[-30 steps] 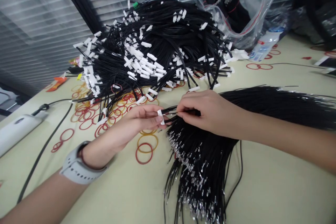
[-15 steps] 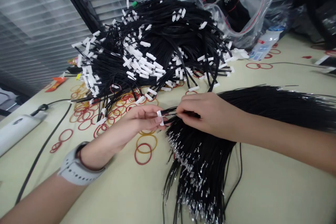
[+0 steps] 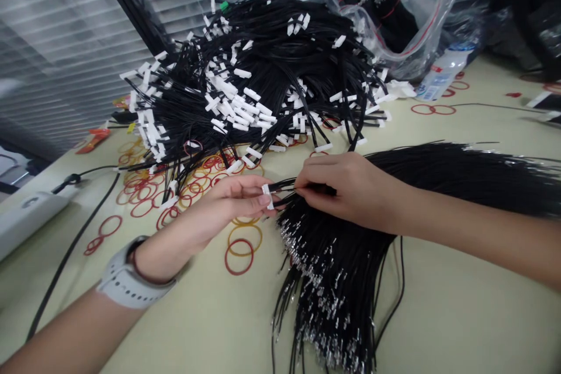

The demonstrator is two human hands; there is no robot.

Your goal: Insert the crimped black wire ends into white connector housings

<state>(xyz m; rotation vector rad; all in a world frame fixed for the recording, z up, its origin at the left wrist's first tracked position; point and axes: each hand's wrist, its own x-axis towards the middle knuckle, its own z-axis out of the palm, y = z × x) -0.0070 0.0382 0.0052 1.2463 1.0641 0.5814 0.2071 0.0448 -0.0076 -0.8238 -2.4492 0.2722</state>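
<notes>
My left hand [image 3: 228,201], with a grey watch on the wrist, pinches a small white connector [image 3: 267,196] that has black wires entering it. My right hand [image 3: 346,187] is closed on a thin black wire just right of the connector, its fingertips nearly touching the left hand's. Both hands hover over a loose bundle of black wires with bare metal terminals [image 3: 333,280] that fans toward me. Behind them lies a big pile of black wires fitted with white connectors [image 3: 249,87].
Red and yellow rubber bands [image 3: 239,248] are scattered on the beige table [image 3: 460,315]. A white power strip [image 3: 26,213] with a black cord lies at the left. A clear bag of wires [image 3: 385,6] and a plastic bottle [image 3: 442,73] stand at the back right.
Almost nothing differs. My right hand's fingers shifted slightly on the wire by the connector; my left hand kept its pinch in place.
</notes>
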